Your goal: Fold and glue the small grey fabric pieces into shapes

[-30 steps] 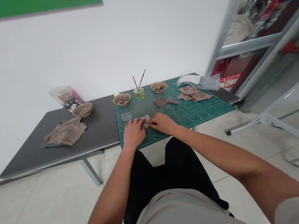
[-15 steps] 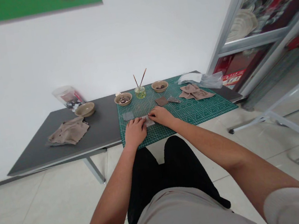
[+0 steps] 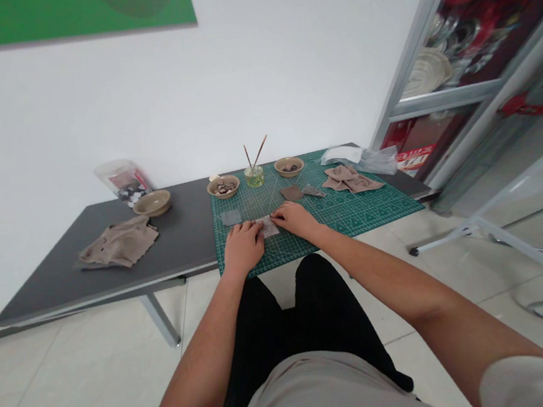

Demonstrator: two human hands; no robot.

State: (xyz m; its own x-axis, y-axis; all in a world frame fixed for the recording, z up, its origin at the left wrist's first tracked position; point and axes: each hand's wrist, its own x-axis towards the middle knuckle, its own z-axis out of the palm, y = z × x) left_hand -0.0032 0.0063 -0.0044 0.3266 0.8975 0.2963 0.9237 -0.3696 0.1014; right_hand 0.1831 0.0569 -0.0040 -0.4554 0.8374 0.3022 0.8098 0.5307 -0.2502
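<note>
Both hands are at a small pale square sheet (image 3: 269, 228) lying near the front edge of a green cutting mat (image 3: 353, 209). My left hand (image 3: 244, 246) covers its left side, fingers bent and thumb pressed on it. At its upper right corner, my right hand (image 3: 296, 219) grips with thumb and fingertips together. Behind the left fingers lies a clear square piece (image 3: 230, 217). A brown square piece (image 3: 291, 192) and a small plastic packet (image 3: 313, 191) rest beyond my right hand.
Along the back stand a bowl of small pieces (image 3: 223, 186), a glass jar (image 3: 254, 177) with two brushes, and another bowl (image 3: 289, 166). Brown cloths (image 3: 351, 179) and a plastic bag (image 3: 361, 158) lie right. Leftward are a cloth (image 3: 119, 244), a bowl (image 3: 152, 203) and a tipped clear container (image 3: 123, 182).
The camera view has shifted slightly, so the table sits a little lower and further left. Both hands stay on the pale sheet, with slightly more of it showing between them.
</note>
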